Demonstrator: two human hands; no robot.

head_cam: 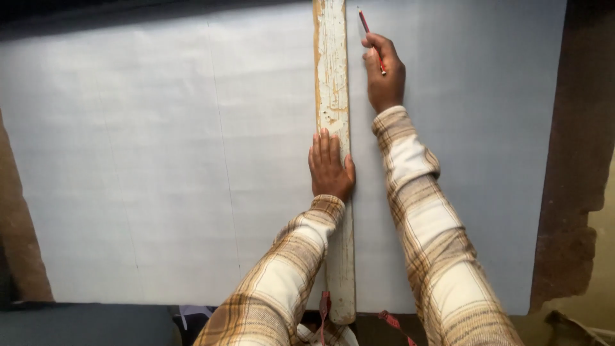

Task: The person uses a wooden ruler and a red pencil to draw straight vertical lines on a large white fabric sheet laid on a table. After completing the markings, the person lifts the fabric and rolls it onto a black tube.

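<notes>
Two hands are at work on a large white sheet [160,160] spread over the tabletop. A long, worn wooden straightedge [333,70] is laid lengthwise across the sheet and is pressed flat by the left hand [330,168], fingers spread. A red pencil [370,35] is pinched in the grip of the right hand [384,74], just beside the straightedge's right edge, near the far end. One faint line [221,147] is already drawn to the left; no finished line is visible along the straightedge.
</notes>
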